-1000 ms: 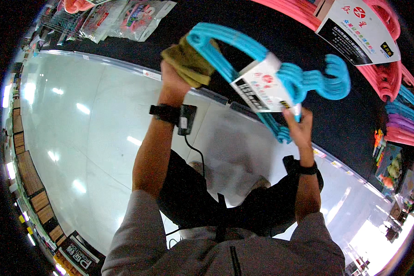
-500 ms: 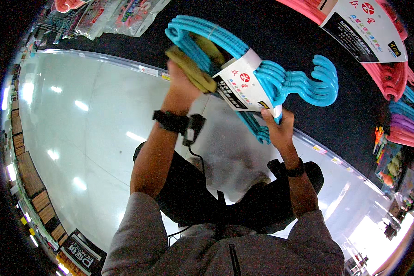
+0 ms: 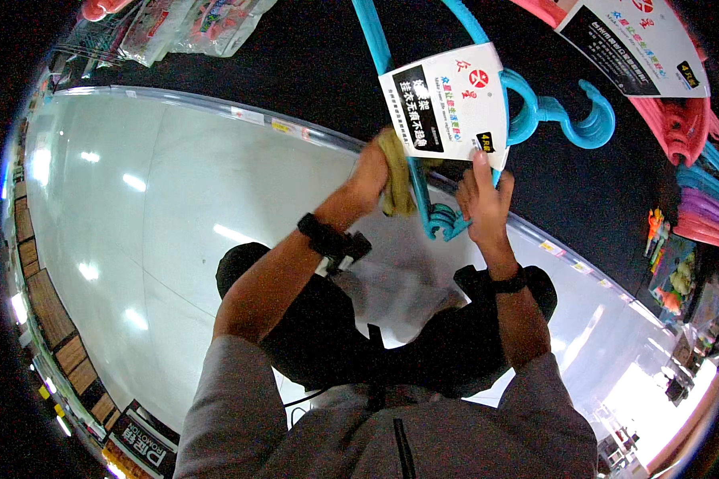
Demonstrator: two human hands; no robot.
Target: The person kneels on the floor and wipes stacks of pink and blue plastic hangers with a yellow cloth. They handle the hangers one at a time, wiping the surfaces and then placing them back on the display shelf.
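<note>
A bundle of blue plastic hangers (image 3: pixel 522 112) is held up in front of me, wrapped by a white printed cardboard sleeve (image 3: pixel 451 100). Its hooks point to the right. My right hand (image 3: pixel 487 203) grips the lower right part, with one finger extended up onto the sleeve's corner. An olive-yellow cloth (image 3: pixel 397 177) is bunched in my left hand (image 3: pixel 366 176), close by the lower left edge of the sleeve; whether it touches the hangers is unclear. Part of the cloth and the left fingertips are hidden behind the bundle.
Pink hangers (image 3: pixel 679 132) with a similar sleeve lie on the dark shelf at upper right, above stacked blue, purple and pink hangers (image 3: pixel 703 211). Clear plastic packages (image 3: pixel 164 32) sit at upper left. A shelf edge (image 3: pixel 248 116) with small tags crosses diagonally above the pale floor (image 3: pixel 160 215).
The hangers have turned, so the sleeve faces me more fully and the hooks sit farther right. My left hand has moved right and down with the cloth, off the hangers' upper arm.
</note>
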